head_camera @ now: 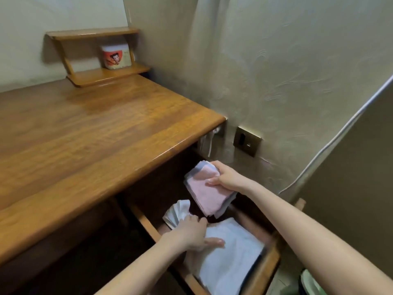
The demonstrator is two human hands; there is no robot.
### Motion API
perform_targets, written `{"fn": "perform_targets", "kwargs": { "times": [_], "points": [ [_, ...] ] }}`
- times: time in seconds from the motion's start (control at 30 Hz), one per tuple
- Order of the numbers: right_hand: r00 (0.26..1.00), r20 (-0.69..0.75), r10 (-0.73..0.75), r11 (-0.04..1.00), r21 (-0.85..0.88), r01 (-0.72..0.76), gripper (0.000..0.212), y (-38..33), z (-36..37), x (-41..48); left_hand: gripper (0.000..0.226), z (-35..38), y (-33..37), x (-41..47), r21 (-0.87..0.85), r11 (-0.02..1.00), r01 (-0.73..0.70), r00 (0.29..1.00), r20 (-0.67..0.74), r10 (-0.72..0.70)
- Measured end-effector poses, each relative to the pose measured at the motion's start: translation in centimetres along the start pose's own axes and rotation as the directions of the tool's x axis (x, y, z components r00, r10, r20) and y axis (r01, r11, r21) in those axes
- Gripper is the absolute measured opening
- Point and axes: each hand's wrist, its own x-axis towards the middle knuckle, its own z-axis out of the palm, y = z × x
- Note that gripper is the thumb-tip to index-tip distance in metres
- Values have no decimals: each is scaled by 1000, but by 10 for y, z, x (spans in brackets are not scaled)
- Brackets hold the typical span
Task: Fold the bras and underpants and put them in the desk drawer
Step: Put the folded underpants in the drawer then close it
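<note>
My right hand (225, 177) holds the folded stack (207, 188), pink piece on top, paler layers under it. Thumb lies across the top and the other fingers are curled underneath, so it's a pinch that keeps the folds from opening. The stack hangs over the far part of the open drawer (265, 265), under the tabletop (95, 128) edge, not yet set down.

My left hand (195, 233) is down in the drawer. Thumb is spread flat on the white folded cloth (231, 254), the other fingers are bunched on a crumpled white piece (177, 211) at the left side. I judge it's pushing that aside and holding the pile flat to open a slot for the stack.

Edges: drawer left rail sits just beside my left wrist, front rail near me on the right, tabletop overhang right above the far end. The dark gap between the white cloth and the drawer's far end looks like the only free room; tight, so the stack likely needs to go in low and level. Wall and socket plate (247, 143) are close on the right, little swing room there. Tabletop is bare except the small shelf (102, 75) with a tin (116, 56), well apart from my hands.
</note>
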Motion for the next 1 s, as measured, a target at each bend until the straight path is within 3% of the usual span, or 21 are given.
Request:
{"fn": "perform_targets", "kwargs": {
  "times": [0.1,0.17,0.2,0.27,0.3,0.37,0.43,0.47,0.53,0.63,0.7,0.73,0.8,0.83,0.93,1.0],
  "points": [
    [990,139,9,1000,-19,-6,53,4,15,2,86,2,0,-7,51,997,50,997,48,-52],
    [989,148,-2,968,-249,39,69,15,24,0,84,3,1,-10,76,995,66,997,33,-69],
    [992,112,-52,889,-448,97,74,21,29,-3,83,2,2,-11,76,994,76,996,35,-79],
    [943,71,-327,621,-736,270,65,23,35,-11,82,-2,0,-9,57,995,80,995,55,-83],
    [872,81,-483,502,-790,351,55,19,34,-14,80,-4,-2,-8,40,997,71,997,37,-72],
    [772,125,-623,407,-791,457,40,5,27,-20,73,-10,-8,-2,35,997,63,988,-143,-57],
    [817,206,-538,461,-740,490,37,3,20,-19,66,-13,-18,7,137,987,82,928,-372,-25],
    [866,266,-424,507,-723,470,40,6,19,-18,68,-13,-24,12,177,980,94,918,-396,-16],
    [906,361,-220,536,-731,422,60,16,21,-16,78,-8,-35,22,195,972,130,957,-280,-72],
    [914,372,-159,578,-716,392,74,28,25,-19,90,-1,-46,30,139,971,195,979,-80,-185],
    [930,321,-178,701,-622,349,72,27,17,-24,85,-5,-41,22,114,975,189,974,-147,-171],
    [941,264,-210,768,-552,326,68,24,10,-29,78,-9,-35,12,109,981,159,956,-267,-125],
    [959,90,-269,890,-358,283,55,17,-9,-46,56,-11,-17,-18,15,999,-45,841,-538,46],
    [963,-9,-270,927,-273,258,48,15,-19,-57,46,-11,-4,-38,-67,974,-217,795,-592,136],
    [951,-250,-182,951,-291,106,33,20,-45,-92,39,11,36,-91,-258,725,-639,741,-460,489],
    [909,-406,-95,925,-374,-70,32,31,-53,-114,46,44,52,-100,-138,682,-718,676,-372,636]
  ]
}}
